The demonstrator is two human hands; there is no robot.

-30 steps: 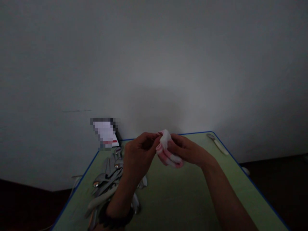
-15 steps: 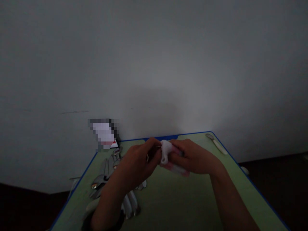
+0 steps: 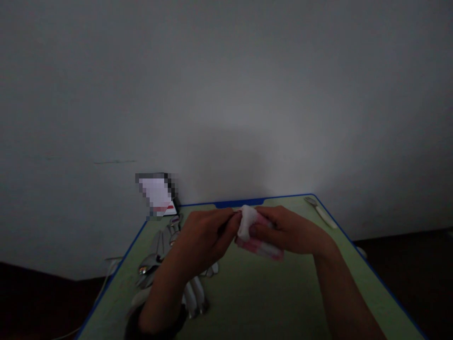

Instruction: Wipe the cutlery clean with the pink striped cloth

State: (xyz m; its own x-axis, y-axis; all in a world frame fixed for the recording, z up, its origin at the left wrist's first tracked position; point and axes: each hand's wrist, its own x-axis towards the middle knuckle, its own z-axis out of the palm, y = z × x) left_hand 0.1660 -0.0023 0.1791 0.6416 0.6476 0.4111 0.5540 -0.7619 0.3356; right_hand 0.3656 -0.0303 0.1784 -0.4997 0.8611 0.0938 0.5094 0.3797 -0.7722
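A pink-and-white cloth (image 3: 264, 246) is bunched in my right hand (image 3: 285, 231), whose fingers and thumb are closed round it above the table. My left hand (image 3: 208, 238) meets the cloth's left edge with thumb and fingers pinched together. Something thin shows faintly between the left fingertips and the cloth, but the fingers cover most of it and I cannot tell its kind. Below and left of my left forearm lie several shiny metal utensils (image 3: 193, 297), partly hidden by that arm.
The green table (image 3: 269, 297) has a blue rim. A white-handled utensil (image 3: 323, 215) with a metal head lies at the back right corner. A blurred-out, pale-faced object (image 3: 155, 193) stands at the back left against the grey wall (image 3: 226, 94).
My left fingers have closed further at the cloth's edge, and the thin shiny thing there shows less. More of the cloth hangs visible below my right hand. The view has shifted slightly.
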